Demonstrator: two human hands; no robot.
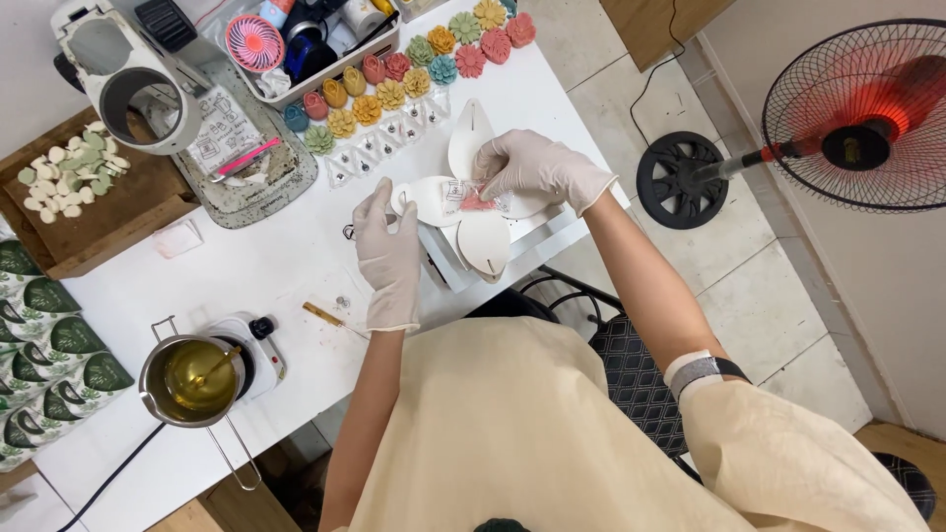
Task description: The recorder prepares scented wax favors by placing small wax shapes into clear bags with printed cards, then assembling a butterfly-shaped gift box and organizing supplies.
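Head view, looking down over your chest at a white table (296,286). Both your hands wear pale gloves. Your right hand (537,167) rests near the table's right edge, fingers (493,182) pressed together and pinching a small clear packet (471,200) with a pink piece inside. The packet lies flat on the middle of a white four-petalled box blank (473,197), which sits on a white block at the table's near right corner. Your left hand (386,246) is just left of it, fingers loosely curled, fingertips touching the blank's left petal (419,197); whether they grip it I cannot tell.

The packet is directly under your right fingertips and just to the right of your left hand, so the right hand is the nearer. Its long axis runs left to right, roughly along the line between your two hands.

Counts: one blank with four petals, one packet. Toward the far edge lie about sixteen small coloured flower shapes (394,94) in two slanting rows, with a row of small clear packets (394,138) beside them. At the near left edge, one metal pot (192,379) of yellow liquid stands on a small white hotplate (261,350). One wooden tray (99,217) of pale pieces sits by the left edge. One standing fan (857,118) is on the floor to the right.
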